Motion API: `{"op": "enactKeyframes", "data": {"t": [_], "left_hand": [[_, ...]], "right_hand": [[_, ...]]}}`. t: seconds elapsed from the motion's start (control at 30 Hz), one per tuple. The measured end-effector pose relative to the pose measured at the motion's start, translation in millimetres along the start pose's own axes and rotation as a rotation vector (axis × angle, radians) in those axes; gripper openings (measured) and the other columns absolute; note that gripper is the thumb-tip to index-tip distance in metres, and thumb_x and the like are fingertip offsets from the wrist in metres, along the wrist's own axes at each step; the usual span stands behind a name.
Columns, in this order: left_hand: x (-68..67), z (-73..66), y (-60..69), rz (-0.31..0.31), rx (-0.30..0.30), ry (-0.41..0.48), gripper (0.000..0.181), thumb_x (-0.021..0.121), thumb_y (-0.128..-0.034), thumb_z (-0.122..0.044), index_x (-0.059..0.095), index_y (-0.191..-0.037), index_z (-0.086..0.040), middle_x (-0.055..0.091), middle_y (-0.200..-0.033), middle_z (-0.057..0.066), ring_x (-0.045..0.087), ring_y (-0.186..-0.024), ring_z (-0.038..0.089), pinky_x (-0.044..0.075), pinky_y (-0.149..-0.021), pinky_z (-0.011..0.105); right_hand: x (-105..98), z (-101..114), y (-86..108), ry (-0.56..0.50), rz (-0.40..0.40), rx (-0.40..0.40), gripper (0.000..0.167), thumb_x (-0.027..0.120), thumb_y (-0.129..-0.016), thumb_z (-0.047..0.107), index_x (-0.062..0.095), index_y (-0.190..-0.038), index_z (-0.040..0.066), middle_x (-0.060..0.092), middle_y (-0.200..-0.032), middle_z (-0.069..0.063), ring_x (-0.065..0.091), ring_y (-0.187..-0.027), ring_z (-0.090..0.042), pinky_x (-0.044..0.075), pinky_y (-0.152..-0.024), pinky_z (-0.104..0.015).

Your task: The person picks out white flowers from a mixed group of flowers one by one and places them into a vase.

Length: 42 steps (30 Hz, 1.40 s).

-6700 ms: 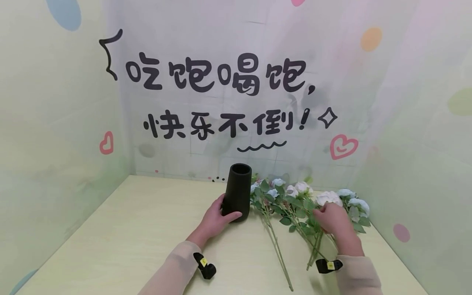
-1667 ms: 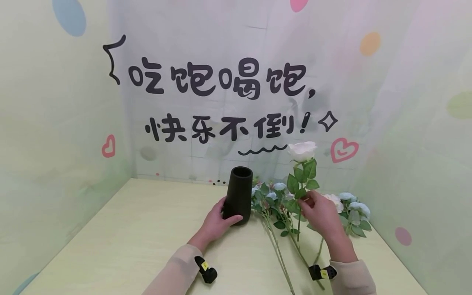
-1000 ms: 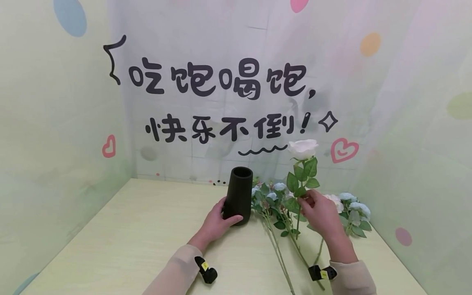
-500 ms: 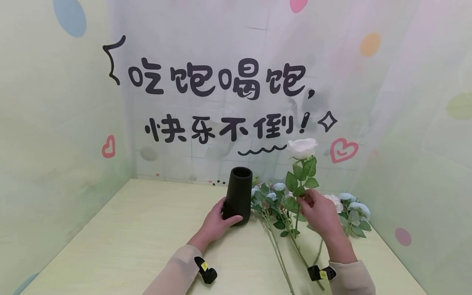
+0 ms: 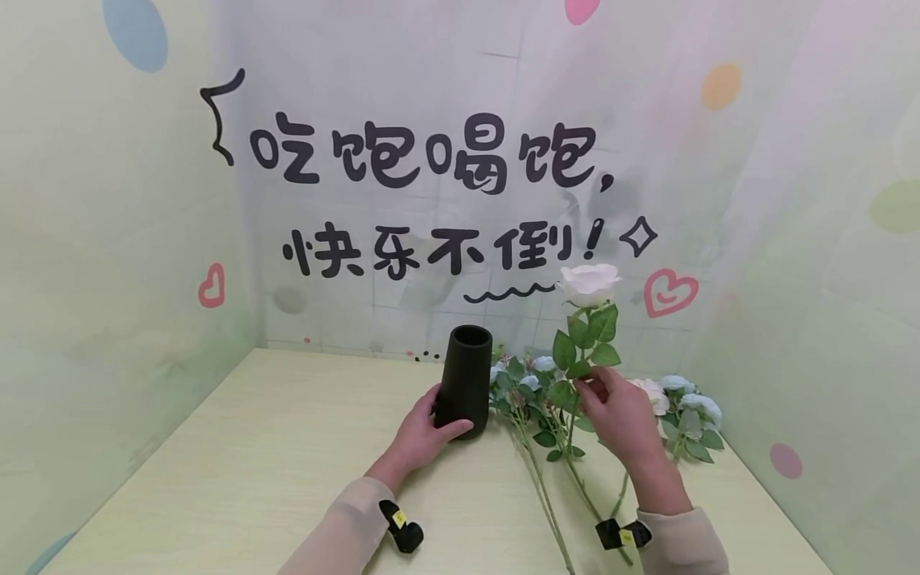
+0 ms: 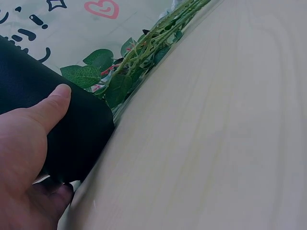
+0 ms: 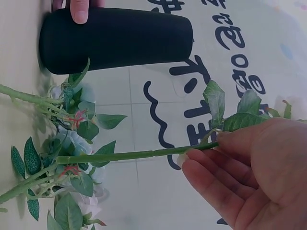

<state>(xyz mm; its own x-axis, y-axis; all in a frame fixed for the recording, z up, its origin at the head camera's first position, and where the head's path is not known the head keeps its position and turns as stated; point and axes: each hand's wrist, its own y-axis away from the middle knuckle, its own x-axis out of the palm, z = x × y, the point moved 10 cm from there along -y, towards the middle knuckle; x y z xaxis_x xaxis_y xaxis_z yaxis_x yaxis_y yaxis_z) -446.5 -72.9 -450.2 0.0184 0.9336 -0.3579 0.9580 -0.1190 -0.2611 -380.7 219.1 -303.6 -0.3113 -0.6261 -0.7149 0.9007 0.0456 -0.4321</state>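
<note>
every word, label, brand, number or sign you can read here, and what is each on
"吃饱喝饱," – upper line, black lettering on the back wall.
"快乐不倒!" – line below it, same wall.
Left yellow label on the left wrist camera: too small to read.
Right yellow label on the right wrist camera: too small to read.
Black vase: no writing visible.

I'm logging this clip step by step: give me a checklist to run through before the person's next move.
1. Left hand steadying the vase: ok, it grips the lower part.
2. The vase upright on the table: ok.
3. Right hand pinching the stem: ok.
4. White rose bloom up: ok.
5. Lower stem end over the vase's mouth: not ok, off to the side and lower.
6. Vase bottom unobstructed: cannot tell, too dark inside.
</note>
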Motion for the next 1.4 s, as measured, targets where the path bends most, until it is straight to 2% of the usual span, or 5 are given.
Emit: {"op": "enactKeyframes", "data": {"t": [0.37, 0.67, 1.0, 1.17, 1.4], "left_hand": [[-1.4, -2.6, 1.1, -0.004, 0.005, 0.019, 0.086, 0.088, -0.0957, -0.032, 0.045, -0.164, -0.005, 0.057, -0.159, 0.023, 0.057, -0.146, 0.043, 0.046, -0.121, 0.065], [0.8, -2.3, 1.6, -0.001, -0.005, 0.013, 0.088, 0.088, -0.0956, -0.033, 0.043, -0.165, -0.004, 0.055, -0.160, 0.023, 0.055, -0.148, 0.044, 0.045, -0.121, 0.066], [-0.3, 1.0, -0.2, -0.004, -0.018, 0.005, 0.088, 0.087, -0.0966, -0.036, 0.042, -0.166, -0.005, 0.054, -0.162, 0.023, 0.053, -0.150, 0.043, 0.043, -0.123, 0.066], [-0.6, 2.9, -1.5, -0.009, -0.028, -0.016, 0.089, 0.087, -0.0961, -0.038, 0.043, -0.166, -0.006, 0.055, -0.162, 0.021, 0.054, -0.150, 0.042, 0.042, -0.124, 0.066], [0.2, 6.7, -2.0, -0.007, -0.028, -0.011, 0.088, 0.087, -0.0957, -0.039, 0.044, -0.165, -0.007, 0.056, -0.161, 0.020, 0.054, -0.149, 0.041, 0.043, -0.124, 0.067]], "right_hand": [[-2, 13, 0.8, -0.019, -0.037, -0.039, 0.025, 0.066, -0.111, 0.020, 0.073, -0.125, 0.000, 0.080, -0.096, -0.012, 0.075, -0.079, -0.018, 0.059, -0.070, -0.034], [-4, 26, -4.3, -0.060, -0.119, -0.091, 0.018, 0.069, -0.110, 0.017, 0.072, -0.118, 0.001, 0.080, -0.095, -0.011, 0.078, -0.079, -0.020, 0.061, -0.071, -0.031], [-15, 62, -22.3, -0.105, -0.186, -0.174, 0.017, 0.069, -0.109, 0.017, 0.074, -0.117, 0.002, 0.079, -0.088, -0.010, 0.077, -0.077, -0.022, 0.065, -0.077, -0.044], [-22, 77, -32.5, -0.120, -0.216, -0.209, 0.017, 0.070, -0.109, 0.017, 0.074, -0.119, 0.003, 0.080, -0.090, -0.012, 0.079, -0.079, -0.024, 0.065, -0.075, -0.040], [-33, 96, -43.1, -0.162, -0.279, -0.248, 0.016, 0.071, -0.108, 0.017, 0.075, -0.116, 0.003, 0.080, -0.088, -0.012, 0.079, -0.078, -0.027, 0.059, -0.069, -0.024]]}}
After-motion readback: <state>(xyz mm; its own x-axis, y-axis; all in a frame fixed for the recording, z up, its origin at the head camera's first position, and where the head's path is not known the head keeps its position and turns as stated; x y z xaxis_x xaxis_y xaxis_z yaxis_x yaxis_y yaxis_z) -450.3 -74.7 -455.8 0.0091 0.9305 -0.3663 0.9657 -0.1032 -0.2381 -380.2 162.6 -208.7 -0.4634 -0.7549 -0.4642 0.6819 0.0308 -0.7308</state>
